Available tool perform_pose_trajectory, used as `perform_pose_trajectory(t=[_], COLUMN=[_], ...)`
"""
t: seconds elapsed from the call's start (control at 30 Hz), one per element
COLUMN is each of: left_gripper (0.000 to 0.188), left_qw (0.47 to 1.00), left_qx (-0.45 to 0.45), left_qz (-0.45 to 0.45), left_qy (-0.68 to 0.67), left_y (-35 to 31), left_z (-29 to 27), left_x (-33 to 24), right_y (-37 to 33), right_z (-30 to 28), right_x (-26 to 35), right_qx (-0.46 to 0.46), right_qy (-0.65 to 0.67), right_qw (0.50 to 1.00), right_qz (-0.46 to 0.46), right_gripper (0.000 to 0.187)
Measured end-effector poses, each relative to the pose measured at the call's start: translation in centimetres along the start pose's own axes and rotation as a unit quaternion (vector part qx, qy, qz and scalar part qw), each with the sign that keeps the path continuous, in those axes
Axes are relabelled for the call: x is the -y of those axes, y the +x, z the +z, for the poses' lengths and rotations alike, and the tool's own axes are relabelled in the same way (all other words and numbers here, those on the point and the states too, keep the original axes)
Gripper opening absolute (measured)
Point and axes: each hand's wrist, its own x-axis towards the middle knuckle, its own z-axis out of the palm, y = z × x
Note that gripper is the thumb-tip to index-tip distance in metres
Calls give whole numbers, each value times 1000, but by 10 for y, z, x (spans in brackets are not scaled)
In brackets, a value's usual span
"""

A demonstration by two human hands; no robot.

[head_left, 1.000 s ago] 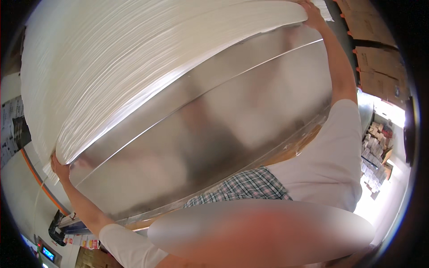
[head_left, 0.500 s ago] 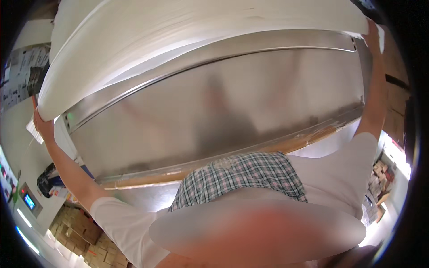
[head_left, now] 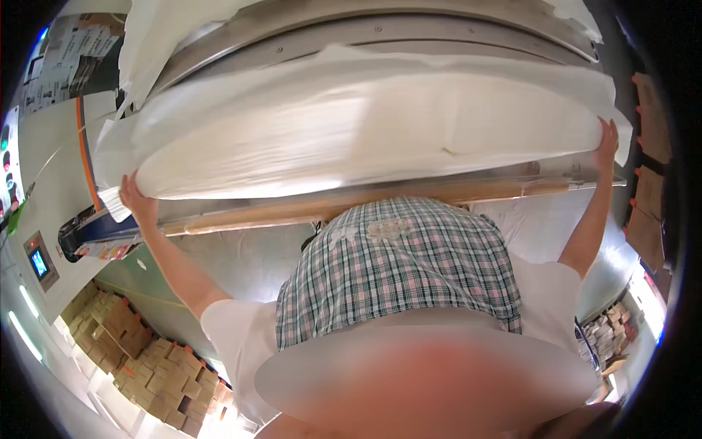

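A wide, off-white cloth-like sheet point(head_left: 292, 135) bulges across the metal table in front of me, its near edge hanging close to the table's front. At its left end my left hand point(head_left: 139, 201) grips the edge, fingers pointing up. My right hand point(head_left: 606, 145) is closed on the right end, a little farther from me. Both arms are stretched wide apart. A loose flap of white material point(head_left: 150, 51) hangs at the far left, beside a long curved metal bar point(head_left: 378, 29) with screws. The sheet hides most of the tabletop.
A brown strip point(head_left: 270, 214) runs along the table's front edge. On the left stands a pale machine panel with a small lit screen point(head_left: 39, 262) and coloured buttons. Stacked cardboard boxes point(head_left: 164, 377) fill the lower left; more boxes point(head_left: 653, 212) stand at the right.
Both hands have come down and nearer to me, drawing the white sheet over the bare metal surface. The metal bar behind it has come into view.
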Motion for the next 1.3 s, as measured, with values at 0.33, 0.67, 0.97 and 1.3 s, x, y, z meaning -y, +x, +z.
perform_pose_trajectory(t=[0.33, 0.67, 0.97, 1.3], left_gripper=[60, 82, 55, 45], left_qw=[984, 841, 811, 846], left_qx=[159, 522, 578, 530], left_qz=[-83, -131, -79, -65], left_qy=[10, 51, -31, 21], left_y=[-111, -25, 64, -52], left_z=[-7, -12, 103, 11], left_x=[23, 67, 50, -11], right_y=[-83, 23, 113, 10], right_z=[-17, -11, 75, 91], right_x=[55, 35, 56, -16], right_qx=[102, 428, 658, 622], right_qy=[17, 1, -298, -101], right_qw=[995, 904, 688, 776], right_qz=[8, -9, -69, -40], right_gripper=[56, 71, 97, 86])
